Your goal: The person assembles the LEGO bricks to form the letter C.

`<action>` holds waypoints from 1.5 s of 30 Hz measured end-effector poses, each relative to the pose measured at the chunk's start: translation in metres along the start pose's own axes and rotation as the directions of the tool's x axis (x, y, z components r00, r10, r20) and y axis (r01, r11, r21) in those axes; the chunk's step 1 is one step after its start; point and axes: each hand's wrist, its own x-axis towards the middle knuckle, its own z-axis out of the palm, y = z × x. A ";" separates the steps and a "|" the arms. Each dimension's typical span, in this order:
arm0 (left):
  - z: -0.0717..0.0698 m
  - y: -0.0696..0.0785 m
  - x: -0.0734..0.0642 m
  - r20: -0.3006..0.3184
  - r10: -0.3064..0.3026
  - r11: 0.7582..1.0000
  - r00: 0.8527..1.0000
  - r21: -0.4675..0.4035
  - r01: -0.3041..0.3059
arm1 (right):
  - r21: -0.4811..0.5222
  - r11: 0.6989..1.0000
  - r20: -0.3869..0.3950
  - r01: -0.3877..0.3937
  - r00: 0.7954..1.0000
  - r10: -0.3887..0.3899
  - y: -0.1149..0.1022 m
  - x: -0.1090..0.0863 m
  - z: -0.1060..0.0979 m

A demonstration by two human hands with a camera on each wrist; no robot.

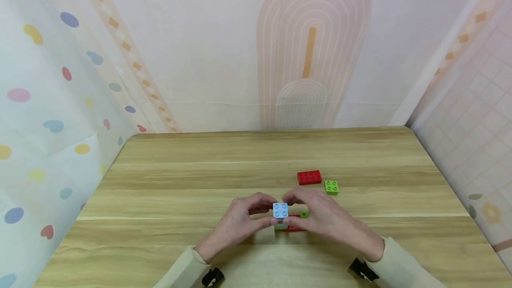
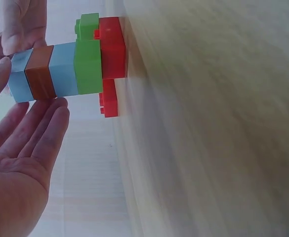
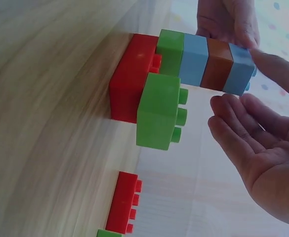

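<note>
A tower of bricks stands on the table: on a red base brick (image 3: 129,81) sits a green brick (image 2: 88,66), then a blue brick (image 2: 64,69), an orange-brown brick (image 2: 40,72) and a light blue brick (image 1: 280,210) at the top. Another green brick (image 3: 158,111) is mounted on the base's right part. My left hand (image 1: 242,214) pinches the top blue brick, thumb on the near side and fingers at the far side. From the right, my right hand (image 1: 326,212) pinches the same brick in a like way. The head view largely hides the lower bricks.
Behind the right hand lie a loose red brick (image 1: 309,177) with studs up and a small green brick (image 1: 331,187) beside it. The wooden table (image 1: 180,168) ends at a patterned cloth backdrop (image 1: 208,57), with cloth walls left and right.
</note>
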 end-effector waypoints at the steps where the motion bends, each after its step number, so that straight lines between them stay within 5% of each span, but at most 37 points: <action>1: 0.000 0.001 0.000 -0.003 0.005 1.000 1.000 -0.001 -0.005 | -0.005 1.000 0.000 -0.012 1.000 0.012 0.000 0.000 0.000; 21: 0.001 0.001 0.003 -0.016 0.045 0.999 0.999 -0.001 -0.045 | 0.005 0.998 0.001 0.055 0.998 -0.055 0.005 -0.002 -0.001; 31: 0.000 0.003 0.004 0.019 0.062 0.997 0.998 0.040 -0.063 | 0.025 1.000 0.020 -0.018 1.000 0.018 0.005 -0.001 -0.002; 40: 0.000 0.003 0.003 0.022 0.034 0.995 0.999 0.089 -0.036 | 0.019 1.000 -0.009 0.002 1.000 -0.001 0.008 -0.004 0.000; 45: 0.000 0.004 0.003 0.016 0.020 0.994 1.000 0.112 -0.021 | -0.016 0.996 -0.023 -0.085 0.996 0.085 0.011 -0.008 -0.005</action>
